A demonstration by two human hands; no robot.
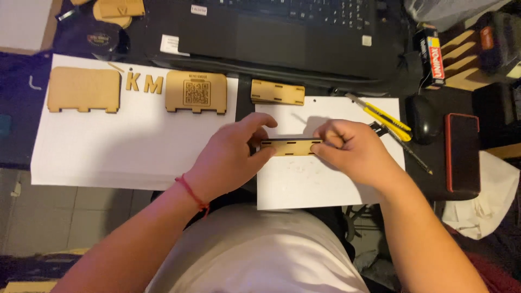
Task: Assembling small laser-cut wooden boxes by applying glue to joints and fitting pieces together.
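dark desk (244,89) – white paper sheets (108,146), laptop (287,32), mouse (422,118), phone (462,152)

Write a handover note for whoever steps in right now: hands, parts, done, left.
Left hand and right hand: both pinch one slotted wood strip over the right paper sheet.
Parts: spare strips above it; blank panel, letters and coded panel on the left sheet. Yellow knife at right.
Done: pieces cut and laid out.
Left: nothing looks joined yet.

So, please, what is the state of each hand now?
Left hand: closed on the left end of the slotted wooden strip.
Right hand: closed on the strip's right end.
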